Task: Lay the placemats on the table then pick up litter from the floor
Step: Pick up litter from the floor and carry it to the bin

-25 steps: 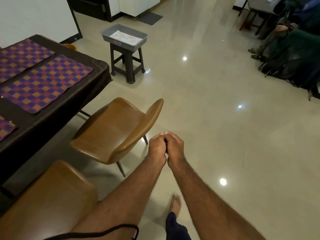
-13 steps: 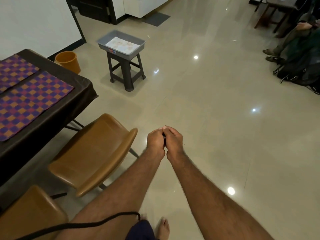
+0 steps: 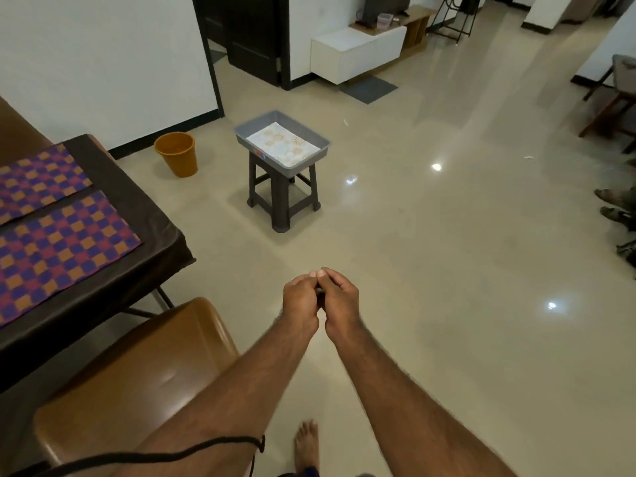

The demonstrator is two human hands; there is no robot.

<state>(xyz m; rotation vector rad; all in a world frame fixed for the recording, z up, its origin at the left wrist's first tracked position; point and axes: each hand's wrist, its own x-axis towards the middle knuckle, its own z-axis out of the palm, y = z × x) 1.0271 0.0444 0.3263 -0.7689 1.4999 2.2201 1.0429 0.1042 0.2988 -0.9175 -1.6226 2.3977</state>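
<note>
Both hands are out in front at the middle of the view: left hand [image 3: 300, 297] and right hand [image 3: 339, 295] pressed together, fingers curled inward, thumbs touching at the top. Something small and dark sits pinched between them, too hidden to name. They hang above bare floor [image 3: 447, 270], beige and glossy with ceiling lights mirrored in it.

Over on the left, two placemats lie flat on the dark-covered table [image 3: 148, 215]: the near placemat [image 3: 58, 249] and the far placemat [image 3: 34, 180], both checked in purple, red and orange, side by side with a thin dark gap between.

On the floor farther out, small pale scraps: one scrap [image 3: 345, 122] beyond the tray, another scrap [image 3: 528, 157] off to the right.

No writing can be read; a small red and blue sticker on the grey tray [image 3: 311, 136] is too blurred. That tray holds a patterned white sheet and sits on a dark stool [image 3: 282, 194]. An orange bin [image 3: 177, 153] stands by the wall. A brown chair [image 3: 144, 366] sits tucked under the left forearm, beside the table. A bare foot [image 3: 306, 442] shows below.
</note>
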